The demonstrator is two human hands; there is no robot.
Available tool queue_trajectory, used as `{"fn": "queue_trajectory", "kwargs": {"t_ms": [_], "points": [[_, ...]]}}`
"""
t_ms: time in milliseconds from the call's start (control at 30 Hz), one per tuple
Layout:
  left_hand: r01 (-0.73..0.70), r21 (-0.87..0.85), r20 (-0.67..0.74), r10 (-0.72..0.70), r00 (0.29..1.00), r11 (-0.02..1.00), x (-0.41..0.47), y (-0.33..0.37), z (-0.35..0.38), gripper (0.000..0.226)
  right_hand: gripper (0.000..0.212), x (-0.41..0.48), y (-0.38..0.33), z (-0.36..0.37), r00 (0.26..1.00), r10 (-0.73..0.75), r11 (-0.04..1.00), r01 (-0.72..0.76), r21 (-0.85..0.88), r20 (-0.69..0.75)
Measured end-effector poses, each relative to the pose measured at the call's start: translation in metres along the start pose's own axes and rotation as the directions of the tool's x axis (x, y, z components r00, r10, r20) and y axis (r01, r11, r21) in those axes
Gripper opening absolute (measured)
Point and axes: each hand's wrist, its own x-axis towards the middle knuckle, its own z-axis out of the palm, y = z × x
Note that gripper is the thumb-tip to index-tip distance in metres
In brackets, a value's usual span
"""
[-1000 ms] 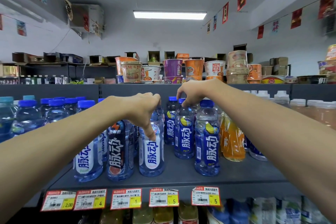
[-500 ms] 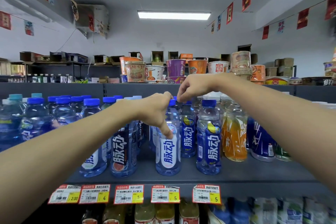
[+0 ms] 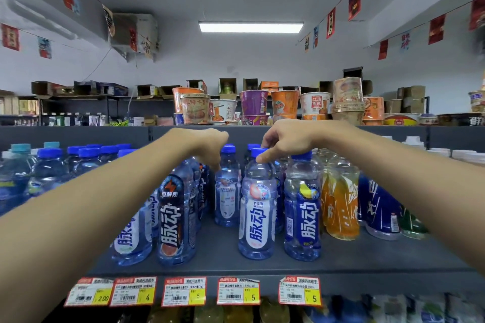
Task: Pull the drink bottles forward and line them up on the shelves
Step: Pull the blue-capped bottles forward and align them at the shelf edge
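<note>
The white-label bottle stands upright near the front edge of the dark shelf. A blue-label bottle is just beside it to the right, with an orange drink bottle beyond that. Well to its left stands a dark-label bottle, and a rear bottle sits behind in the gap between them. Price tags hang below it, and noodle cups line the ledge above. Both forearms cross in front of the rows to either side, covering much of them. The bottles under the tags are cut off and blurred. The right hand curls over the white-label bottle's blue cap, thumb against its neck, gripping it. The left hand hangs to the left of that cap with its fingers bent downward; I cannot tell whether they hold anything.
</note>
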Motion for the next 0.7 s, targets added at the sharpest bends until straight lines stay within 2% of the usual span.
{"fn": "queue_trajectory", "kwargs": {"t_ms": [100, 233, 367, 500, 633, 700], "points": [[-0.002, 0.076, 0.019, 0.001, 1.000, 0.997, 0.021, 0.001, 0.008, 0.083, 0.043, 0.002, 0.005, -0.001, 1.000, 0.001, 1.000, -0.001, -0.014, 0.010], [-0.020, 0.039, 0.031, 0.019, 0.999, 0.999, 0.037, 0.007, 0.008, 0.085, 0.048, 0.003, 0.011, 0.000, 1.000, 0.017, 1.000, -0.017, -0.006, 0.022], [0.017, 0.062, 0.042, -0.020, 0.999, 0.998, 0.043, 0.017, 0.009, 0.060, 0.046, 0.002, 0.012, 0.001, 0.999, 0.010, 1.000, -0.009, -0.027, 0.035], [0.026, 0.068, -0.012, -0.025, 1.000, 0.997, 0.044, 0.018, 0.009, 0.047, 0.045, 0.002, 0.012, 0.002, 0.999, 0.014, 1.000, -0.013, -0.016, 0.041], [-0.043, -0.024, -0.045, 0.042, 0.998, 0.999, 0.039, 0.010, -0.002, 0.021, 0.044, 0.002, 0.013, 0.002, 0.999, 0.021, 1.000, -0.021, -0.004, 0.042], [-0.057, -0.078, -0.040, 0.054, 0.998, 0.995, 0.036, 0.005, -0.006, 0.020, 0.043, 0.001, 0.014, 0.001, 0.999, 0.021, 1.000, -0.021, 0.003, 0.043]]}}
